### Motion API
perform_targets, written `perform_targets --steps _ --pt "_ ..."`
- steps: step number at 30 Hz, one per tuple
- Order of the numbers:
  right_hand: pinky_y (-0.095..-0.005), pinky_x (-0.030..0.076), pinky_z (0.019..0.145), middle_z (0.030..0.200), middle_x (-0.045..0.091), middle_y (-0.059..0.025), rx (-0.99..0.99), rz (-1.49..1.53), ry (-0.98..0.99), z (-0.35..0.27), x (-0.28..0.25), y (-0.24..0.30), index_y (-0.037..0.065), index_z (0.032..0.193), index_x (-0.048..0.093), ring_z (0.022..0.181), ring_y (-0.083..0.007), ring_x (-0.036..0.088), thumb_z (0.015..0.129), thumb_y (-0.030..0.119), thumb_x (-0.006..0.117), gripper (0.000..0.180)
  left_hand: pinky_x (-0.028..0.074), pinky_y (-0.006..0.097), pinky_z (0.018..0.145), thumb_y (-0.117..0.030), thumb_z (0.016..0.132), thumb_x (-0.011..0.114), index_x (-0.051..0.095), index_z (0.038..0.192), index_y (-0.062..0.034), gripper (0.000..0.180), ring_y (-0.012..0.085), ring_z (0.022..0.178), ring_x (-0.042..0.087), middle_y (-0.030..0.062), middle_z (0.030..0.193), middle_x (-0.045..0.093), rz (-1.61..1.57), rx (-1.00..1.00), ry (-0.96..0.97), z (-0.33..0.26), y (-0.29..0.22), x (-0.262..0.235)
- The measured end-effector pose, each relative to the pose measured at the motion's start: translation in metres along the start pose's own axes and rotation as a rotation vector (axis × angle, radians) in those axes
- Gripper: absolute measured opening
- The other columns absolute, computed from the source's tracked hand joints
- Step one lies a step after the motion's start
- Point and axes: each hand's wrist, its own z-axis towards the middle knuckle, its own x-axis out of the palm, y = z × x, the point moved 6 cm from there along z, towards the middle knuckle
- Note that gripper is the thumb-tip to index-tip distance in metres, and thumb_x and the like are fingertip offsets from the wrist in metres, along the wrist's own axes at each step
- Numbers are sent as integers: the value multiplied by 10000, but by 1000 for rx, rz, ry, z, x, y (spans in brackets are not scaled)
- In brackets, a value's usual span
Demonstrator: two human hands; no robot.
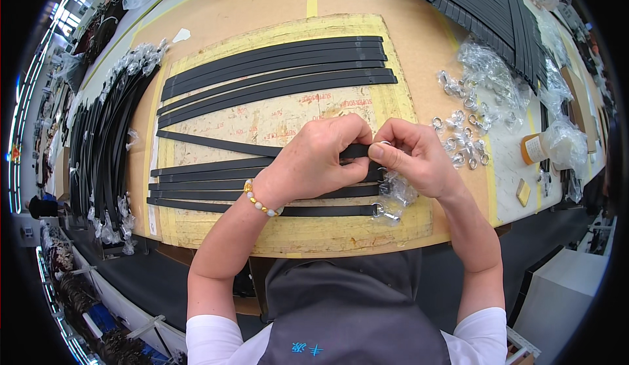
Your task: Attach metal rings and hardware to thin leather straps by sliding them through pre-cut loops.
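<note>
My left hand (320, 154) is closed on a flat black strap (226, 144) near its right end. At the tip of that strap my right hand (422, 160) pinches with thumb and forefinger, and a bit of shiny metal shows between them. Most of that metal piece is hidden by my fingers. Below my hands lie several black straps (190, 186), partly covered by my left hand and wrist. A metal clasp in clear plastic (386, 213) sits at the right end of the nearest strap, with more clear wrap under my right hand.
More black straps (275, 63) lie in rows on the yellow-edged board (347, 237). Loose metal clasps (468, 145) and clear wrappers (491, 70) are scattered to the right, near an orange jar (534, 149). Strap bundles lie far right (488, 18) and left (108, 149).
</note>
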Motion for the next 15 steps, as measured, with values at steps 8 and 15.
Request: perform_targets --steps 8,15 --pt "-222 376 585 747 580 17 -58 -109 -79 -1 12 13 -5 924 639 701 -21 458 917 148 683 159 541 255 655 13 753 727 635 992 -7 257 118 742 652 60 840 668 -85 -54 24 -1 -3 5" --pt "-217 416 633 831 596 36 -88 217 89 1 10 2 19 1036 631 754 -17 492 997 196 660 183 456 204 655 70 775 564 594 1110 22 340 54 757 545 17 868 616 -331 -113 54 -2 -2 -2"
